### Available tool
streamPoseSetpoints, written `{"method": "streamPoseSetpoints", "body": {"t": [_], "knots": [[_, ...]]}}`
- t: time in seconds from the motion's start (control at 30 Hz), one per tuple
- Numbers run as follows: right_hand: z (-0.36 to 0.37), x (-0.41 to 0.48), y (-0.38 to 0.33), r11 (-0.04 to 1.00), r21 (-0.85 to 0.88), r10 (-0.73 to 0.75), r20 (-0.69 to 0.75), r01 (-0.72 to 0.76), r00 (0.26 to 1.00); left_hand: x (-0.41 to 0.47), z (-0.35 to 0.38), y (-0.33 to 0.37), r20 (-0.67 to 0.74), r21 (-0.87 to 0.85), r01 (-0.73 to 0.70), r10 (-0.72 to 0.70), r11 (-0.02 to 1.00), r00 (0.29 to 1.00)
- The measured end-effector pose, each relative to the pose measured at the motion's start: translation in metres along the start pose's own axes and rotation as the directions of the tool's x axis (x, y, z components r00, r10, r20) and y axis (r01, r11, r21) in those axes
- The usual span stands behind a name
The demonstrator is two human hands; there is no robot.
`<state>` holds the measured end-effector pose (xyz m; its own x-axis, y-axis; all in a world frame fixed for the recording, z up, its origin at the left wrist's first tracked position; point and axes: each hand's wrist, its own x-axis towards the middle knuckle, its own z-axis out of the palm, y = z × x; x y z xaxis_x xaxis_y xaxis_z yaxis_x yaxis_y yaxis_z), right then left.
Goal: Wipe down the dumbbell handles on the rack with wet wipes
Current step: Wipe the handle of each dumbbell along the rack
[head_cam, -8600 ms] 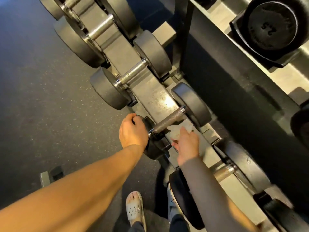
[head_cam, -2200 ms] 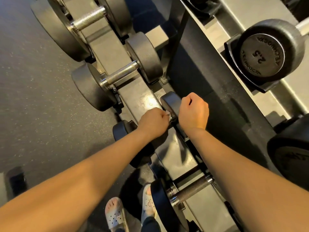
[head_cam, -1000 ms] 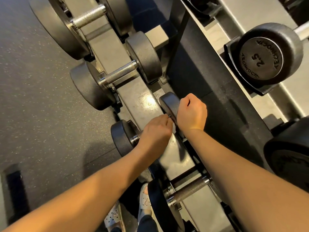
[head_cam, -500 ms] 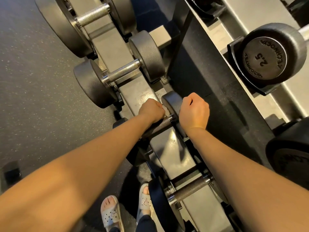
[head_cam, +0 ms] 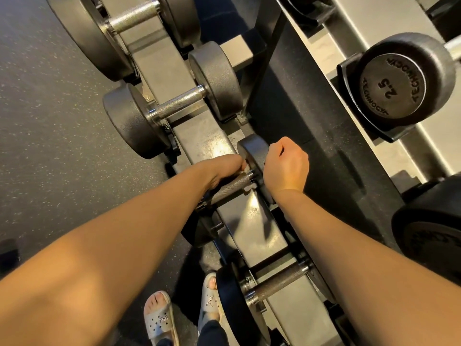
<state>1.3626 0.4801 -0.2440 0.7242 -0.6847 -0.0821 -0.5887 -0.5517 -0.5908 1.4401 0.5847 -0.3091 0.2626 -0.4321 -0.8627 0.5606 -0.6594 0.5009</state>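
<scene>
A small black dumbbell lies across the lower rack rail [head_cam: 252,221], its knurled handle [head_cam: 228,189] showing below my left wrist. My left hand [head_cam: 224,168] curls over the handle's far end, next to the far head [head_cam: 250,149]. It presses a white wet wipe [head_cam: 245,169] round the bar, and only small white edges peek out. My right hand [head_cam: 287,166] is a closed fist gripping the rim of that far head. The near head is mostly hidden under my left forearm.
More dumbbells sit along the same rail: one handle [head_cam: 175,107] just beyond, a bigger one [head_cam: 134,17] further on, another [head_cam: 277,285] nearer me. A 2.5 dumbbell [head_cam: 389,88] rests on the upper tier at right. Speckled floor [head_cam: 50,121] lies left; my sandalled feet [head_cam: 159,318] stand below.
My left hand has slid with the wipe along the handle, from its near part up to the far head. My right hand has kept its grip on that head.
</scene>
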Motion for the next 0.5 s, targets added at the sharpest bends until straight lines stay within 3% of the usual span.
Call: {"method": "streamPoseSetpoints", "body": {"t": [0.1, 0.23, 0.4, 0.5], "knots": [[0.000, 0.000, 0.000, 1.000, -0.003, 0.001, -0.003, -0.001, 1.000, -0.007, -0.001, 0.007, -0.016, 0.026, 0.020, -0.019, 0.999, 1.000], [0.001, -0.001, -0.001, 1.000, -0.005, 0.015, -0.010, -0.015, 1.000, -0.030, 0.006, 0.015, -0.031, -0.168, 0.024, -0.030, 0.986, 0.999], [0.002, -0.001, 0.000, 1.000, -0.002, 0.007, -0.017, -0.007, 1.000, -0.036, 0.005, 0.019, 0.192, -0.146, 0.117, -0.088, 0.982, 0.977], [0.001, -0.001, -0.001, 1.000, 0.004, 0.002, -0.013, -0.002, 1.000, -0.038, 0.006, 0.017, 0.090, -0.134, 0.061, -0.050, 0.989, 0.995]]}}
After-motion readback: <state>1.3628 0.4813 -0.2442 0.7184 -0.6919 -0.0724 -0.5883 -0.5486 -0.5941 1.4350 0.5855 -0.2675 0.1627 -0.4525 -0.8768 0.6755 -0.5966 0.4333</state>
